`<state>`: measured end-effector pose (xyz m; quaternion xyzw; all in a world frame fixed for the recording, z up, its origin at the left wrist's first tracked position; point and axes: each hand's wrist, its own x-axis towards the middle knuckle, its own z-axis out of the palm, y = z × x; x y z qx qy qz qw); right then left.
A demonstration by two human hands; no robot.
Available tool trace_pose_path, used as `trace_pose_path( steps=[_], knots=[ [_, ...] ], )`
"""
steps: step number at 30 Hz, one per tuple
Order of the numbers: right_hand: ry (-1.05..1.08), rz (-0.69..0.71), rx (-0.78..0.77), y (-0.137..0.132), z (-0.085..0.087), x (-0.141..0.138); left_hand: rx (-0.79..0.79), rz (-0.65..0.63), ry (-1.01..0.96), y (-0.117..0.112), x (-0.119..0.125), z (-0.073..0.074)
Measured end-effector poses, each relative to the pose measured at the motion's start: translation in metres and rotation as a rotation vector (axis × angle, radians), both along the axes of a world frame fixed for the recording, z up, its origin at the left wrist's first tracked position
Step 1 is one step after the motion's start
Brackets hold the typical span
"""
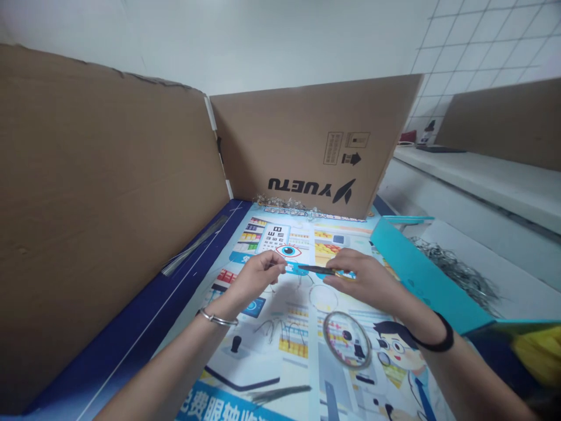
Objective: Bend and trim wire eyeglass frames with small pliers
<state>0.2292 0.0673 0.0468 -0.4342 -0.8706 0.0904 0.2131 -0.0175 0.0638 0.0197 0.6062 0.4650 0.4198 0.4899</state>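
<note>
My left hand (258, 275) is closed in a pinch on something tiny I cannot make out, just above the printed poster mat (272, 351). My right hand (363, 278) grips a thin dark tool (318, 269) that looks like tweezers, its tip pointing left toward my left fingertips. The two hands almost meet over the middle of the mat. A round clear lens (348, 339) lies on the mat below my right wrist. A second, fainter lens ring (323, 297) lies between the hands. Thin wire pieces (280, 330) rest on the mat near my left forearm.
Brown cardboard walls stand at the left (100, 193) and at the back (315, 146), the back one printed YUETU. A turquoise tray (421, 280) at the right holds a heap of thin metal wire parts (460, 272). More metal bits (284, 204) lie along the back wall. A white ledge (482, 175) runs at far right.
</note>
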Motion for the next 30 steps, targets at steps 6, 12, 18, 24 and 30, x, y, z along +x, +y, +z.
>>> trace_pose_path(
  steps=[6, 12, 18, 24, 30],
  knots=[
    [-0.302, -0.183, 0.306, -0.023, 0.008, -0.021, 0.054, 0.032, 0.062, -0.003, 0.002, 0.001],
    [-0.426, -0.218, 0.411, -0.028, 0.011, -0.028, 0.091, 0.050, 0.092, -0.004, 0.003, 0.000],
    [-0.452, -0.233, 0.432, -0.028, 0.004, -0.030, 0.098, 0.055, 0.107, -0.004, 0.004, -0.001],
    [-0.431, -0.238, 0.454, -0.028, 0.000, -0.029, 0.072, 0.068, 0.124, -0.004, 0.004, 0.001],
    [-0.421, -0.236, 0.457, -0.027, 0.000, -0.030, 0.073, 0.060, 0.182, -0.003, 0.003, 0.001]
  ],
)
